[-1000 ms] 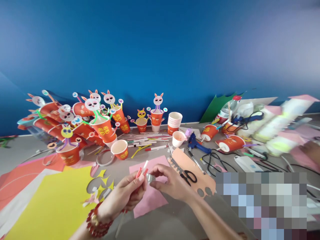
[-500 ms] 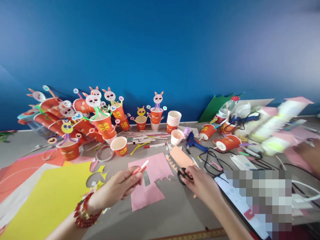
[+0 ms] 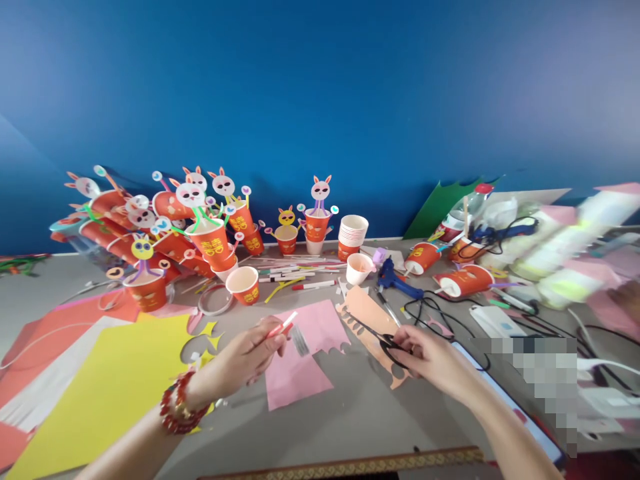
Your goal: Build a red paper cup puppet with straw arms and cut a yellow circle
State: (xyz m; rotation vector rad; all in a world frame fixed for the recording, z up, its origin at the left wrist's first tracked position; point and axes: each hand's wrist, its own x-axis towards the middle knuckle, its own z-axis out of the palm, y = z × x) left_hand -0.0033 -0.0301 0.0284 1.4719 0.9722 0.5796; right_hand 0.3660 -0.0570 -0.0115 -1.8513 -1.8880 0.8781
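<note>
My left hand (image 3: 260, 347), a red bead bracelet on its wrist, is closed in a pinch on a small red-and-white strip (image 3: 283, 325). Below it lies a pink paper sheet (image 3: 300, 387) with bites cut from its edge. A grey striped piece (image 3: 301, 341) shows beside the fingertips; whether it is held or lying on the sheet I cannot tell. My right hand (image 3: 420, 350) has its fingers around the black handles of a pair of scissors (image 3: 393, 348). Their blades point up and left over a cut peach paper sheet (image 3: 370, 310).
Orange paper cups with rabbit faces (image 3: 207, 243) crowd the back left. Yellow paper (image 3: 110, 380) lies at left. Markers (image 3: 313, 285), a cup stack (image 3: 353, 233) and a blue glue gun (image 3: 397, 280) stand or lie behind. A phone (image 3: 520, 407) and cables are at right, near another person's hand (image 3: 627, 300).
My right hand has moved right with the scissors, whose blades now show over the peach sheet. The left hand keeps its pinch. The view has shifted slightly.
</note>
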